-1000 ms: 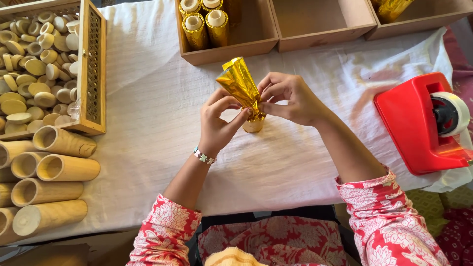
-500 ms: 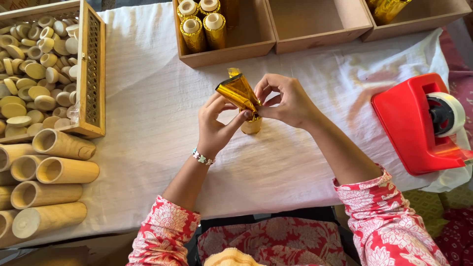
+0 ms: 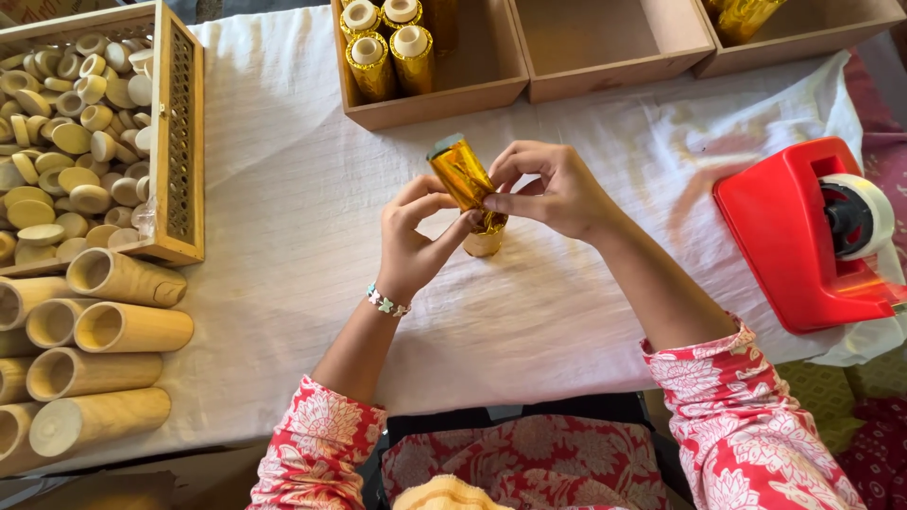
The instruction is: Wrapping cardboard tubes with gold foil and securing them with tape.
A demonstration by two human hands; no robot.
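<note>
While upright | gold-wrapped tube (image 3: 465, 184) | pinched between both hands (image 3: 491, 222)

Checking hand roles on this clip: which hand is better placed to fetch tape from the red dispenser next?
Probably the right hand: the red tape dispenser sits on its side of the table, while the left hand cradles the gold-foil-wrapped tube from below and could likely steady it.

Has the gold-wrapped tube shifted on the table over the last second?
Yes, slightly. The gold-wrapped tube in both hands has tilted so its top sits lower, farther from the wooden box edge; its base stays in the same spot on the white cloth.
</note>
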